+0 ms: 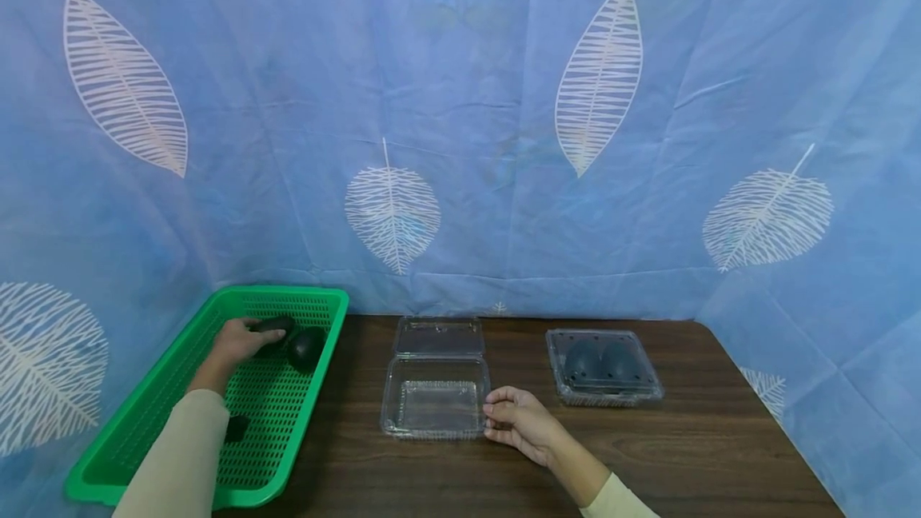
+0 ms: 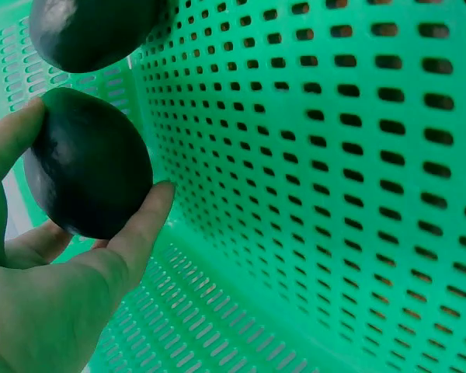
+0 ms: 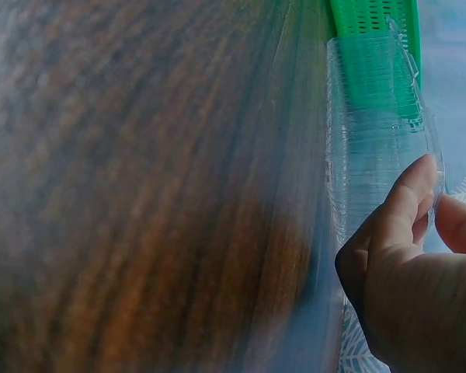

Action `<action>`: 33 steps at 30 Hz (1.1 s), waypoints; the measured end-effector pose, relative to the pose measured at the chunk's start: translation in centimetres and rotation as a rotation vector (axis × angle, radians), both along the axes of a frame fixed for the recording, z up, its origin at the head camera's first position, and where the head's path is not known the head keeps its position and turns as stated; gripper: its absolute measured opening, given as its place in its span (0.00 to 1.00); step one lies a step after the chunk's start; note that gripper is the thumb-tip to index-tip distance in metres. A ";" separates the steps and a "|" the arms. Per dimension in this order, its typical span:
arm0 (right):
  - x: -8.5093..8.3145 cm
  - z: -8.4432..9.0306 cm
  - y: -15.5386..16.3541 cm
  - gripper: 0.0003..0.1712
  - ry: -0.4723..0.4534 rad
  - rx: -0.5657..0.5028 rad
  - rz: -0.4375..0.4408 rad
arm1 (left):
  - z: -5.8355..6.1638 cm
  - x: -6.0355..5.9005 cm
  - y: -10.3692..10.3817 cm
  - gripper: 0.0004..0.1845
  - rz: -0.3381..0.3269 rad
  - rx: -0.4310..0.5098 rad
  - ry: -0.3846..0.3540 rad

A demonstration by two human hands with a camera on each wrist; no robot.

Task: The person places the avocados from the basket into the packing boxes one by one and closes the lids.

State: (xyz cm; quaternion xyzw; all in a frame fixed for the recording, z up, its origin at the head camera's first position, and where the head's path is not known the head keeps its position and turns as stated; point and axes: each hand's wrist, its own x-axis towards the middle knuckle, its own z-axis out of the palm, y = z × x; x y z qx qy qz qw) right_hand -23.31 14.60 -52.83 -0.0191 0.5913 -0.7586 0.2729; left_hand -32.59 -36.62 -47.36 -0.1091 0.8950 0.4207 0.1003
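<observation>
My left hand (image 1: 261, 334) reaches into the far end of a green basket (image 1: 180, 358) and grips a dark avocado (image 1: 274, 324). The left wrist view shows thumb and fingers (image 2: 140, 225) curled round that avocado (image 2: 85, 167), with a second avocado (image 2: 89, 31) just above it. My right hand (image 1: 504, 420) pinches the right rim of an open clear clamshell box (image 1: 434, 408), which is empty. In the right wrist view the fingertips (image 3: 408, 194) hold that clear rim (image 3: 373, 148).
A second avocado (image 1: 305, 348) lies beside the held one, and a third dark one (image 1: 236, 428) lies nearer me in the basket. A shut clamshell (image 1: 603, 366) with two avocados stands to the right. The wooden table (image 1: 683, 454) is ringed by a blue leaf-print curtain (image 1: 460, 142).
</observation>
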 end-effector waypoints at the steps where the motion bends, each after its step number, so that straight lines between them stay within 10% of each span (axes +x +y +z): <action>1: 0.0 0.0 0.0 0.15 -0.001 0.000 -0.001 | 0.1 0.0 0.0 0.54 -0.003 0.009 0.003; 33: -0.3 -0.1 -0.1 0.16 -0.008 0.018 -0.014 | 4.9 2.1 5.1 0.52 -0.094 -0.134 0.213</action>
